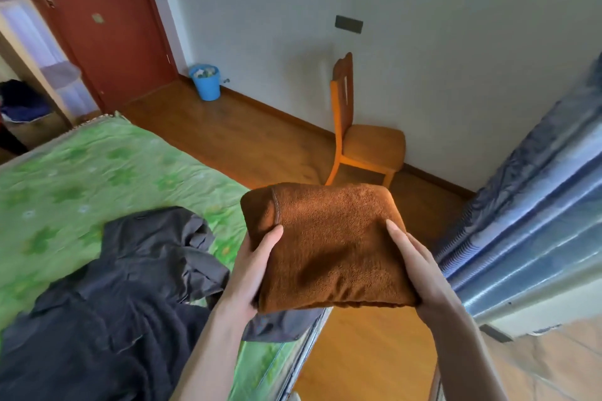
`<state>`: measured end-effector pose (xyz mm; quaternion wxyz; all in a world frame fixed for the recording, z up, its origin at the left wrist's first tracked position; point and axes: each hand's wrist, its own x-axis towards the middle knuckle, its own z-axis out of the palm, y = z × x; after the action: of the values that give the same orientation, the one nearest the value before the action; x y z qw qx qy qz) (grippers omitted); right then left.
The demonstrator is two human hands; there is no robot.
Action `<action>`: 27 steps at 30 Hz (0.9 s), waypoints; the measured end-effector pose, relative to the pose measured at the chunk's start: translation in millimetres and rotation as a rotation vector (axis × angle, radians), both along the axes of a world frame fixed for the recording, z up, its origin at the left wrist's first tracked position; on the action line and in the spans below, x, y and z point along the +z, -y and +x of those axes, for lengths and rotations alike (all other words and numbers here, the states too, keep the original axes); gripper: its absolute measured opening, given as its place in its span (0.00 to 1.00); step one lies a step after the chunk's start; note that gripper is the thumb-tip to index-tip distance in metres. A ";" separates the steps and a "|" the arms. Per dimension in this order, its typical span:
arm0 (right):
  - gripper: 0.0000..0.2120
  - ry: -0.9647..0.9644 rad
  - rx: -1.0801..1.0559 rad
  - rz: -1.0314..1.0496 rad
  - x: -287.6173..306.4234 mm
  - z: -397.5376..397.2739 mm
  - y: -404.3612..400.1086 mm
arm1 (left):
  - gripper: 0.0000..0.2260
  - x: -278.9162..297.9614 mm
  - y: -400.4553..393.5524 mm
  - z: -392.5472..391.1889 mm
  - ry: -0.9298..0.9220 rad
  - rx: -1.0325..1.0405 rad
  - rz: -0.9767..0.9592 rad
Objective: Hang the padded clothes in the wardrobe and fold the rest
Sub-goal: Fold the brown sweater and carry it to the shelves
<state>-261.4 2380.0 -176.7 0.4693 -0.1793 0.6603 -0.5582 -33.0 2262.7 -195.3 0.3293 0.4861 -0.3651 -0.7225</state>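
A folded brown fleece garment point(329, 244) is held in the air over the bed's right edge. My left hand point(250, 270) grips its left side, thumb on top. My right hand point(420, 270) holds its right side, fingers lying along the top. A dark padded jacket point(130, 286) lies crumpled and unfolded on the green bed point(81, 172) at the lower left, partly under my left forearm.
An orange wooden chair point(361, 137) stands against the white wall ahead. A blue bin point(206, 82) sits by the red door point(97, 16). Blue curtains point(537, 221) hang at the right. An open wardrobe with dark clothes point(22, 104) shows at the far left.
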 end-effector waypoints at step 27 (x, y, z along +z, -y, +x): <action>0.31 -0.036 0.036 -0.051 -2.6 -374.7 193.5 | 0.16 22.2 188.9 -370.5 0.062 -0.044 -0.072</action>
<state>-636.1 2186.5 -179.2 0.4626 -0.2131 0.6510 -0.5629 -403.5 2073.8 -173.1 0.3192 0.4880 -0.4112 -0.7006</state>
